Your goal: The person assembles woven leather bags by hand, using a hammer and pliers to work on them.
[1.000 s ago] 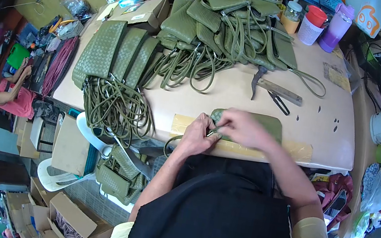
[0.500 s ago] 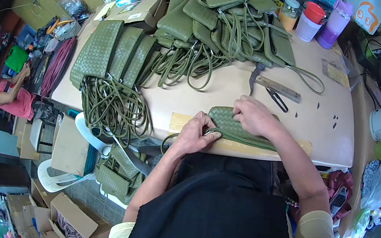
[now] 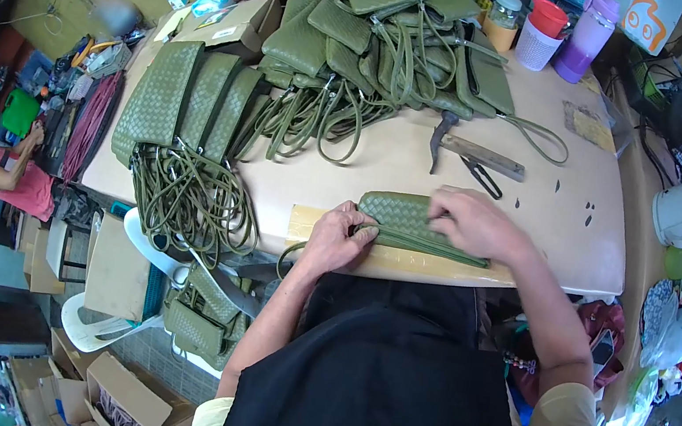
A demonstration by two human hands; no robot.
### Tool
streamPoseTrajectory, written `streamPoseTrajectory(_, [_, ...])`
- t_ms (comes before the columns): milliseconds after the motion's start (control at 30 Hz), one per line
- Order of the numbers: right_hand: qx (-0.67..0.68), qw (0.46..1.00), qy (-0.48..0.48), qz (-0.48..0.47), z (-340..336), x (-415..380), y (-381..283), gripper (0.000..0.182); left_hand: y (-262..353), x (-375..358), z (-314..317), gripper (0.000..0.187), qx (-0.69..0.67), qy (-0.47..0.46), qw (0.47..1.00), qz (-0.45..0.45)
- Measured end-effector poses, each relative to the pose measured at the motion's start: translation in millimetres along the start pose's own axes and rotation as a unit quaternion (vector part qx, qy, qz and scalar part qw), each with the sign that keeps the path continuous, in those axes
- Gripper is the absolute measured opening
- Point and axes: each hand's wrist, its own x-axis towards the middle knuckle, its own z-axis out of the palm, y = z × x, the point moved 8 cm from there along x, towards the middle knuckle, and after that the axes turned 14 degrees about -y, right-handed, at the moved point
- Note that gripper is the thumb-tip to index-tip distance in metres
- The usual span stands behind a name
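Working left to right, we see the left hand [image 3: 335,241] closed on the near left end of the green woven pouch [image 3: 386,207], thumb on top. The pouch lies flat at the near edge of the desk [image 3: 395,155], partly over a strip of tan tape [image 3: 430,269], with what looks like a zip edge facing us. A thin strap loop [image 3: 284,259] hangs by the left wrist. The right hand [image 3: 482,224] is over the pouch's right part, fingers curled; blurred, so we can't tell if it grips anything.

To do this well, we'd pin the left end firmly, leave the edge straight and move the right hand in small, controlled pulls. Too hard a tug could skew or crease the pouch, or drag it off the tape.

Around us: stacked woven pouches [image 3: 160,91] at left, tangled straps [image 3: 192,194] spilling toward the near edge, a catch risk for the left sleeve side. Bigger pouch pile [image 3: 297,37] on the far side. Hammer [image 3: 492,158] and black tool [image 3: 483,180] lie just beyond the right hand, so a wide far swing could knock them. Jar [image 3: 503,20], red cup [image 3: 547,18] and purple bottle [image 3: 586,42] stand far right, out of the way.
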Motion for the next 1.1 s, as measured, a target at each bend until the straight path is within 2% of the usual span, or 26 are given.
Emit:
streamPoseTrajectory(67, [0.082,0.971,0.128,-0.187,5,2,-35,0.014,-1,0,0,0.017,0.001,-0.003,1.000,0.004])
streamPoseTrajectory(100, [0.041,0.992,0.031,-0.113,31,16,-26,0.014,-2,0,1,0.017,0.000,-0.004,1.000,0.005])
streamPoseTrajectory(267, [0.006,0.999,-0.003,-0.046,11,-16,24,0.010,-5,-1,0,0.020,0.016,0.000,1.000,-0.006])
streamPoseTrajectory(333, [0.005,0.999,0.043,0.020,-6,-34,37,0.011,-5,-3,1,0.020,0.004,-0.002,1.000,-0.013])
streamPoseTrajectory(367, [0.006,0.999,0.045,0.022,-8,-36,35,0.011,-4,-3,1,0.019,0.014,0.000,1.000,-0.014])
streamPoseTrajectory(433, [0.104,0.984,0.146,-0.014,-22,-41,26,0.014,-2,-2,1,0.019,0.020,0.005,1.000,-0.015])
streamPoseTrajectory(467, [0.103,0.984,0.143,-0.015,-15,-35,16,0.014,-1,-2,1,0.019,0.021,0.008,1.000,-0.020])
streamPoseTrajectory(533, [0.084,0.970,0.184,-0.136,-2,-26,-25,0.013,-2,-2,0,0.019,0.024,0.012,0.999,-0.026])
streamPoseTrajectory(667, [0.056,0.982,0.122,-0.136,30,-7,-20,0.011,-4,-3,0,0.019,0.016,0.000,0.999,-0.042])
streamPoseTrajectory(733, [0.030,0.997,0.050,-0.046,17,-18,0,0.011,-3,-3,1,0.019,0.014,-0.001,0.999,-0.044])
streamPoseTrajectory(833, [-0.018,0.995,0.094,-0.019,-1,-35,26,0.010,0,-2,-1,0.019,0.025,0.003,0.999,-0.032])
streamPoseTrajectory(900, [-0.016,0.990,0.143,0.014,-14,-39,15,0.011,2,-2,-1,0.020,0.041,0.005,0.999,-0.032])
streamPoseTrajectory(933, [-0.016,0.990,0.143,0.014,-4,-28,0,0.011,1,-2,1,0.020,0.041,0.005,0.999,-0.032])
streamPoseTrajectory(1000, [0.060,0.972,0.189,-0.125,13,-11,-34,0.011,-4,-1,1,0.021,0.034,0.005,0.999,-0.041])
streamPoseTrajectory(1033, [0.060,0.972,0.189,-0.127,18,-5,-30,0.011,-4,-3,0,0.021,0.035,0.007,0.998,-0.042])
streamPoseTrajectory(1100, [0.064,0.987,0.126,-0.080,35,10,-18,0.011,0,-5,0,0.021,0.038,0.002,0.999,-0.024])
